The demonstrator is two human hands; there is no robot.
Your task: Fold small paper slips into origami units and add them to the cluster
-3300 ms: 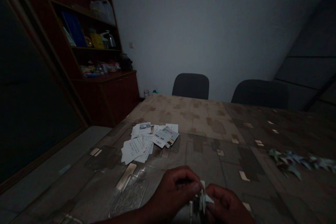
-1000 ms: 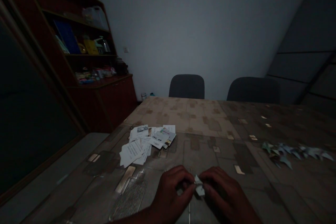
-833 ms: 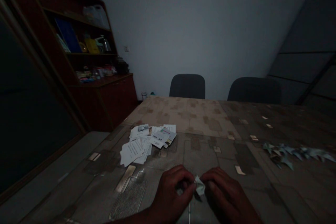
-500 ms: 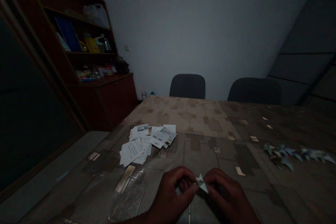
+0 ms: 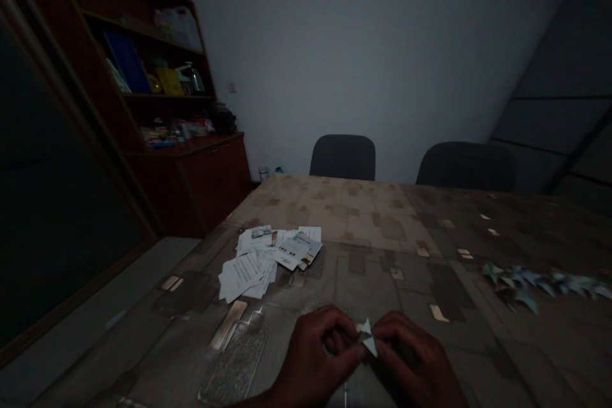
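Observation:
A small pale piece of folded paper point(image 5: 368, 339) with pointed corners is held between my two hands, above the near part of the table. My left hand point(image 5: 324, 347) pinches its left side between thumb and curled fingers. From the other side my right hand point(image 5: 412, 350) grips it with thumb and forefinger. Beyond my left hand lies a loose pile of printed paper cards point(image 5: 255, 268). Off to the right a row of similar folded paper pieces point(image 5: 542, 284) rests on the tablecloth.
A patterned tablecloth point(image 5: 354, 217) covers the table. Two dark chairs point(image 5: 342, 158) stand at its far edge against the wall. A reddish wooden cabinet point(image 5: 210, 172) with filled shelves is at the left. The room is dim.
The folded paper has turned slightly between my fingers, and its points stand a little more upright. Both hands keep nearly the same place; the view has shifted very slightly.

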